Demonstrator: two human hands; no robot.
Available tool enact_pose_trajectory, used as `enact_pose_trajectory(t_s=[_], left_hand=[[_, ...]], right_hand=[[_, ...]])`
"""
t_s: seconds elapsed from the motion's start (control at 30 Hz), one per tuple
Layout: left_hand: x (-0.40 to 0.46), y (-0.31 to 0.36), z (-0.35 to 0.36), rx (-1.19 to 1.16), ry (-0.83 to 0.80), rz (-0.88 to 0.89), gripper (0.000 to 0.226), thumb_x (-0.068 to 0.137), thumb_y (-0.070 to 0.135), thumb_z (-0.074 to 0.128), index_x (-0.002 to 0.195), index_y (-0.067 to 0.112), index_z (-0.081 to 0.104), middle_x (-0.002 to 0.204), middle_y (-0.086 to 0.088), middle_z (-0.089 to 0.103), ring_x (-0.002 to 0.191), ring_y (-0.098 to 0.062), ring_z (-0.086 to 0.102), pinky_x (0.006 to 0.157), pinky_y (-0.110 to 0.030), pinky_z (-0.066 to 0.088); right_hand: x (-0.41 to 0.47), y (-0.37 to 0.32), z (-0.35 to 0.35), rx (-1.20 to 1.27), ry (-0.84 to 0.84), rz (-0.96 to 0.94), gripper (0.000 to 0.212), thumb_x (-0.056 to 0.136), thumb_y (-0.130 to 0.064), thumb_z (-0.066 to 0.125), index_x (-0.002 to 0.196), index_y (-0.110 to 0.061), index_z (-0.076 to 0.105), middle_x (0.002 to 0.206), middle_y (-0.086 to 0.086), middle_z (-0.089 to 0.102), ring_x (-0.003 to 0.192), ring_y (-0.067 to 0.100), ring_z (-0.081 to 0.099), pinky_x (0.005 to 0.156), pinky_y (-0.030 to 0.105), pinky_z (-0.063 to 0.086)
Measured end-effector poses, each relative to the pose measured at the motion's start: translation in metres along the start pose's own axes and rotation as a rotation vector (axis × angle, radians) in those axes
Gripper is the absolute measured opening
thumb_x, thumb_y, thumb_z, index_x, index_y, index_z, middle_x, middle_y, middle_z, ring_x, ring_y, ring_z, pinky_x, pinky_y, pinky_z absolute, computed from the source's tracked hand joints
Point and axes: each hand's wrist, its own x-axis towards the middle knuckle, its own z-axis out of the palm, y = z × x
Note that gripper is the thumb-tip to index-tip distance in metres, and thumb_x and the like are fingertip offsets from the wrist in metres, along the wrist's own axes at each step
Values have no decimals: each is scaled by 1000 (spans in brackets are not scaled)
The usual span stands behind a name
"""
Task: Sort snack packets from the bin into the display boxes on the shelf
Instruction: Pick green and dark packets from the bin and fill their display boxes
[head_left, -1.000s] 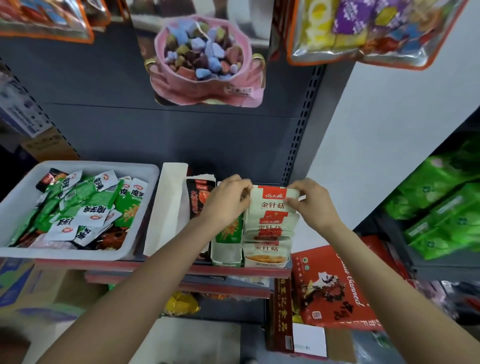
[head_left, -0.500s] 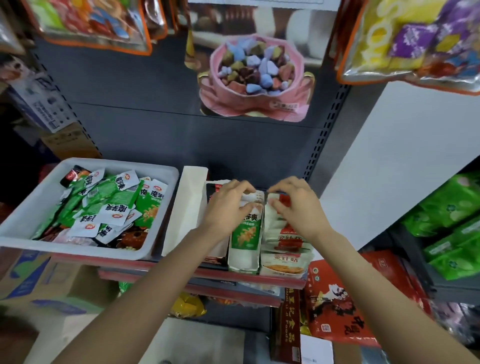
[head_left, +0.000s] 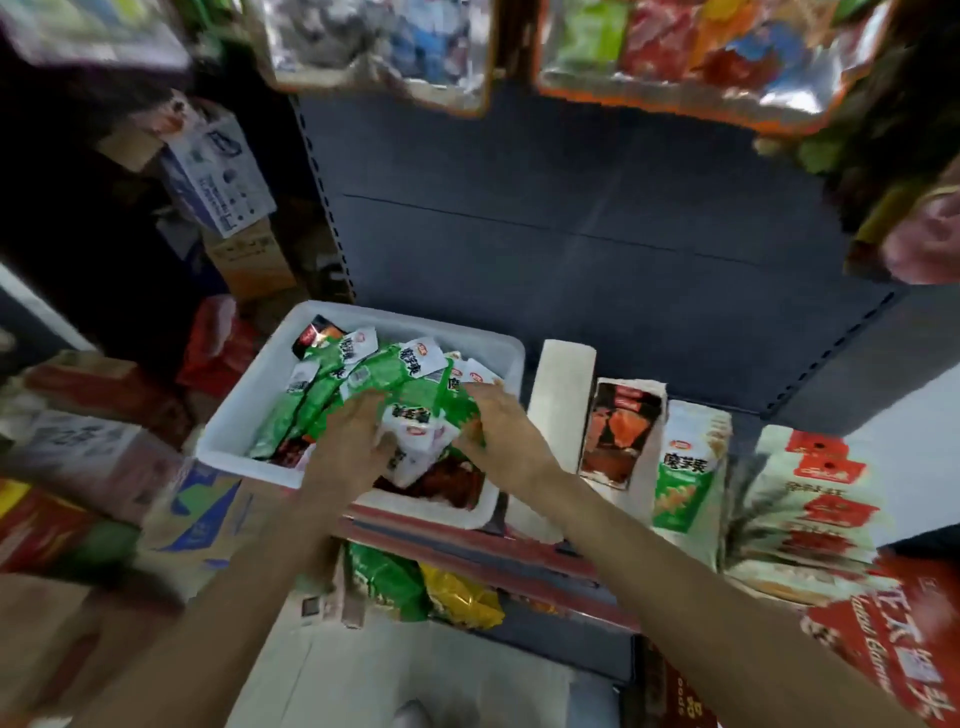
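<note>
Green-and-white snack packets (head_left: 410, 415), heaped in the white bin (head_left: 244, 415), are gathered between the left hand (head_left: 348, 447) and right hand (head_left: 498, 431), fingers curled round them; one kind should be lifted together.

Glossy plastic packets (head_left: 400, 395), matt white plastic bin (head_left: 244, 415)

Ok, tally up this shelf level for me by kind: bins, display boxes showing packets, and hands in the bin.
White bin: 1
Display boxes showing packets: 3, namely dark orange box, green box, red-and-white box
Hands gathering green packets in the bin: 2, namely left hand, right hand
Total: 6
</note>
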Motion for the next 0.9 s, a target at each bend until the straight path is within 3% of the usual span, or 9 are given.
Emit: enact_pose_trajectory(t_s=[0.2,0.3,0.4,0.47,0.5,0.57,0.73,0.8,0.9], left_hand=[[24,-59,-17,203,-354,44,80,94,44,49,151,24,-2,159,5,-6,146,-17,2,118,-38,15],[26,-66,-18,169,-388,65,73,95,47,45,151,26,3,159,5,-4,146,-19,2,118,-42,12],[23,-68,-23,109,-368,72,69,96,46,44,151,27,8,159,4,-2,146,-24,4,115,-50,10],[23,-70,-25,119,-390,81,76,91,54,48,151,29,8,159,6,-4,146,-23,2,115,-51,9],[23,-71,-26,129,-396,90,81,87,59,51,151,31,8,159,7,-6,146,-22,0,116,-51,8],[22,-68,-27,117,-370,130,91,79,64,58,150,34,9,158,10,-7,146,-18,-4,118,-47,4],[15,-22,-30,-286,-218,241,74,80,41,70,144,28,34,152,6,29,139,-12,23,115,-36,20],[15,3,-28,-393,-160,259,48,84,30,68,128,17,53,125,0,56,116,-13,49,94,-19,38],[16,44,-19,-464,-163,297,23,86,16,67,106,6,62,90,2,58,79,-8,54,64,-2,37]], right_hand=[[50,-25,55,-252,-181,60,93,86,-39,65,151,-17,2,159,4,-4,146,24,9,117,37,13],[55,-28,70,-507,-251,82,81,91,-41,56,151,-14,7,159,9,3,136,34,35,112,50,23],[48,-28,68,-584,-225,-18,56,100,-34,38,147,-8,22,154,13,23,127,32,45,110,45,28],[45,-26,57,-399,-203,-44,39,102,-26,34,133,-5,45,133,17,51,108,31,58,96,39,42],[43,-24,50,-254,-186,-36,31,102,-23,37,113,-4,58,105,16,64,90,28,61,82,35,44],[38,-21,34,10,-112,-4,30,101,-22,42,77,-9,53,65,0,50,63,15,48,65,30,37],[15,-13,-5,769,87,177,24,100,-18,42,101,-2,60,89,6,62,80,14,65,80,27,56],[2,-2,-20,816,164,207,22,100,-19,43,101,-6,60,87,9,63,77,15,64,76,26,57],[-21,16,-44,775,265,199,13,98,-17,48,98,-16,62,88,5,66,80,16,65,73,28,58]])
